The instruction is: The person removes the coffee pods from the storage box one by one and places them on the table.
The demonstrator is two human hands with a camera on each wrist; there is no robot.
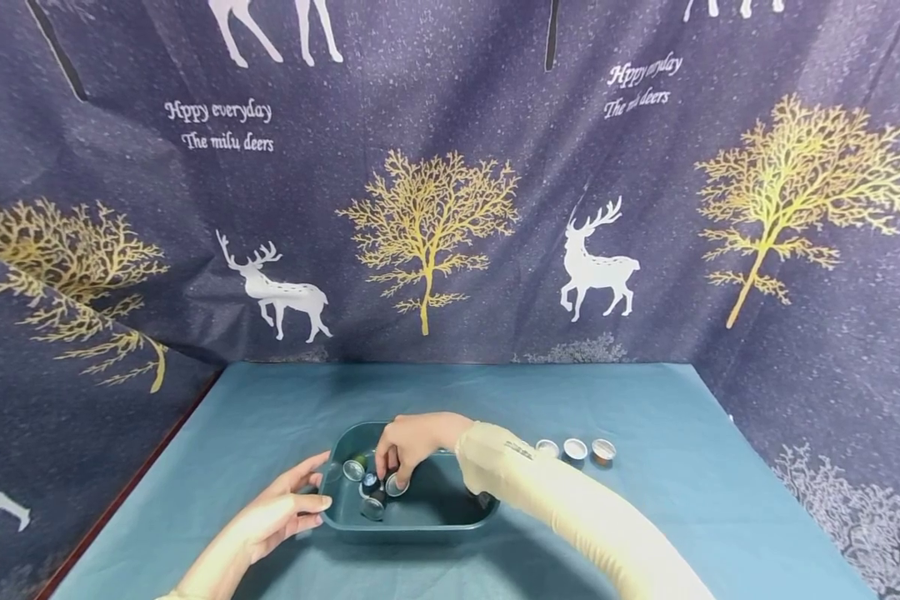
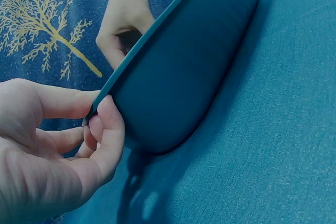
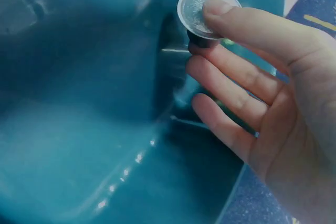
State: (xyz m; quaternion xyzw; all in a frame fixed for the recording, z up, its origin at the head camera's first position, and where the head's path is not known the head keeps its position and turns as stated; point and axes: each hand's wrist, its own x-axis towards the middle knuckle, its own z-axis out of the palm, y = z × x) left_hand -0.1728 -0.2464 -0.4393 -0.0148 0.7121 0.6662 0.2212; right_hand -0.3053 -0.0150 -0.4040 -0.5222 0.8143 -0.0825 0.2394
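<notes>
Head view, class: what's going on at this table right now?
A person's right hand reaches into a teal tub and pinches a foil-topped capsule. More capsules lie inside. The left hand holds the tub's rim. Three capsules stand in a row on the teal tablecloth beside it.

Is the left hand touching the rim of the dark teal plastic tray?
Touching. The left wrist view shows the left hand pinching the rim of the dark teal plastic tray, thumb on top and fingertips against its outer wall.
</notes>
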